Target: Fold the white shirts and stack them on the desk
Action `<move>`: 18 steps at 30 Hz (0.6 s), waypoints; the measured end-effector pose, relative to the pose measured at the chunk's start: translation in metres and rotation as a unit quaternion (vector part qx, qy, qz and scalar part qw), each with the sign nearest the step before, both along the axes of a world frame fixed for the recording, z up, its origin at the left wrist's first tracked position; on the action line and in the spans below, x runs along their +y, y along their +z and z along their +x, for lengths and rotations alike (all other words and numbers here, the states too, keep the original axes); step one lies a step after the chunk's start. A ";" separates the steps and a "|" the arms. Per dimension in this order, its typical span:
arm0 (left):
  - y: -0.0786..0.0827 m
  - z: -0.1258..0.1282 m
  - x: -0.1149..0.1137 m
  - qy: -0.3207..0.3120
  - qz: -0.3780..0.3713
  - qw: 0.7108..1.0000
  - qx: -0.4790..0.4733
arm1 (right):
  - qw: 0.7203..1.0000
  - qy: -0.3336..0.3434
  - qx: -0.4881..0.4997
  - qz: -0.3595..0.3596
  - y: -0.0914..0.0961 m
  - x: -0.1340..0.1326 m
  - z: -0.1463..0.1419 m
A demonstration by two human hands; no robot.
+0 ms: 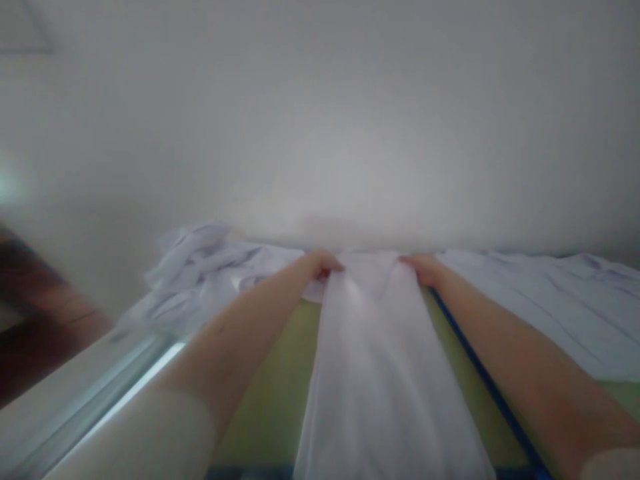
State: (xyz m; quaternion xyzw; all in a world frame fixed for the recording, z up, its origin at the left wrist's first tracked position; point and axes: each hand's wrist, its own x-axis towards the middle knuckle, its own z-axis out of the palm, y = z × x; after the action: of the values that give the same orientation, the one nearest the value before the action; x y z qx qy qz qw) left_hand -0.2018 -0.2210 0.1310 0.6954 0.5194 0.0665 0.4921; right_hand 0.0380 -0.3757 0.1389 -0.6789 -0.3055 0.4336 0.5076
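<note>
A white cloth (pixel 380 373) is stretched between my two hands, its folds running down toward me over a green surface. My left hand (pixel 324 263) pinches its upper left corner, and my right hand (pixel 420 265) pinches the upper right one. Both arms reach far forward, close to the wall. The picture is blurred, so I cannot tell what sort of garment or linen the cloth is. Its lower end runs out of the frame.
A crumpled heap of white fabric (pixel 200 267) lies on the left. Flatter white fabric (pixel 545 300) spreads on the right. Beneath is a green surface (pixel 270 393) with a dark blue strip (pixel 490 380). A grey wall (pixel 350 120) rises behind. Something reddish-brown (pixel 45 320) is at far left.
</note>
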 end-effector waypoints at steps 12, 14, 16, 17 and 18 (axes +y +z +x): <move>-0.007 -0.002 0.029 -0.129 -0.149 0.936 -0.290 | 0.999 0.029 0.035 0.012 -0.003 0.016 0.017; -0.006 -0.002 0.024 -0.118 -0.158 0.932 -0.305 | 0.998 0.013 0.017 0.060 -0.002 0.015 0.014; -0.006 -0.002 0.018 -0.102 -0.145 0.934 -0.310 | 0.996 0.008 0.022 0.083 -0.001 0.014 0.010; -0.006 -0.003 0.015 -0.095 -0.124 0.937 -0.311 | 0.996 0.010 0.031 0.088 -0.001 0.013 0.009; -0.006 -0.004 0.012 -0.092 -0.102 0.939 -0.316 | 0.995 0.012 0.040 0.091 -0.001 0.011 0.008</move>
State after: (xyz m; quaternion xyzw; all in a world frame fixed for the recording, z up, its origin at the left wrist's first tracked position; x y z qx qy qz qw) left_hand -0.2056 -0.2087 0.1251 0.6296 0.2743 0.1842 0.7032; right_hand 0.0456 -0.3645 0.1384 -0.6080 -0.3314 0.4375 0.5737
